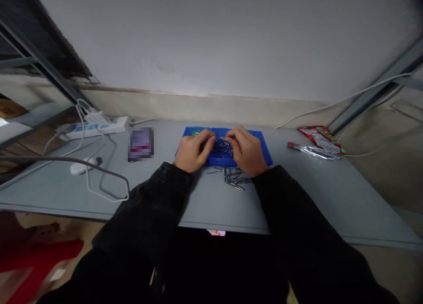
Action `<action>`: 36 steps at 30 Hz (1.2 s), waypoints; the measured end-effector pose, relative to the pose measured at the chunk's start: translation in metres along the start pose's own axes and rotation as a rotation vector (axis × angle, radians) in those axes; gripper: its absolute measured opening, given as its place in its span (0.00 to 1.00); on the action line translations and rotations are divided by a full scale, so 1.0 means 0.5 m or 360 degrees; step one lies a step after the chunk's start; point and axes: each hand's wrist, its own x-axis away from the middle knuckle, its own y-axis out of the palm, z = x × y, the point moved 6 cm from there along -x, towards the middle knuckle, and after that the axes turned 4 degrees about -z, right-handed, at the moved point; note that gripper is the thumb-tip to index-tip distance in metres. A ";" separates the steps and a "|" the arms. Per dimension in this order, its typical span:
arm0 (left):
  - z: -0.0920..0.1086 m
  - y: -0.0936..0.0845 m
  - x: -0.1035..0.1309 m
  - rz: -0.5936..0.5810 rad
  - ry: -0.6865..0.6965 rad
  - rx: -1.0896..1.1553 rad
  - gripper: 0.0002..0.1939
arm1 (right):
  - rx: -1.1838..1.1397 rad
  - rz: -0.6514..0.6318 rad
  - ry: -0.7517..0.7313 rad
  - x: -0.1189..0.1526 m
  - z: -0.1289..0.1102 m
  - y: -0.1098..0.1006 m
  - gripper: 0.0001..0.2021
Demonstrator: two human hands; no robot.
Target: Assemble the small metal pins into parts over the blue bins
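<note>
My left hand point(194, 150) and my right hand point(246, 149) meet over a blue plastic tray point(267, 152). Fingertips of both hands are closed on the two ends of one thin metal piece, which looks like a blind rivet point(220, 139). More such rivets point(225, 149) lie loose inside the tray's middle part. On the table just in front of the tray is a pile of blind rivets point(235, 177), partly hidden by my right wrist. Something green point(196, 132) shows in the tray's left compartment, mostly covered by my left hand.
The grey table point(224, 207) backs onto a wall. At left are a white power strip point(114, 125) with cables, a white oval device point(83, 166) and a blurred-out purplish pack point(141, 144). Red and silver wrappers point(319, 139) lie at the right.
</note>
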 end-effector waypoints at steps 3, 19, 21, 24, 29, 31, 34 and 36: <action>0.001 0.000 0.000 -0.0006 -0.0005 0.0004 0.13 | 0.0008 0.0002 -0.0007 0.000 0.001 0.001 0.10; 0.002 -0.001 -0.001 -0.0008 -0.0021 0.0017 0.13 | 0.0015 0.0000 -0.0025 -0.001 -0.001 -0.002 0.10; 0.002 -0.001 -0.001 -0.0008 -0.0020 0.0016 0.12 | 0.0019 -0.0007 -0.0018 -0.001 -0.001 -0.001 0.10; 0.002 -0.001 -0.001 -0.0003 -0.0011 0.0014 0.12 | 0.0032 0.0000 -0.0015 0.000 0.000 -0.001 0.10; 0.002 -0.001 -0.001 0.0009 0.0006 -0.0003 0.13 | 0.0026 -0.0003 -0.0022 0.000 -0.001 0.000 0.10; 0.002 -0.001 -0.001 0.0011 0.0013 0.0002 0.13 | 0.0030 -0.0003 -0.0021 0.000 -0.001 -0.001 0.10; 0.001 0.000 -0.001 0.0007 0.0012 0.0015 0.13 | 0.0030 0.0006 -0.0015 0.000 0.000 -0.001 0.10; 0.001 -0.001 -0.001 0.0012 0.0010 0.0009 0.12 | 0.0021 0.0008 -0.0021 0.000 0.000 -0.001 0.10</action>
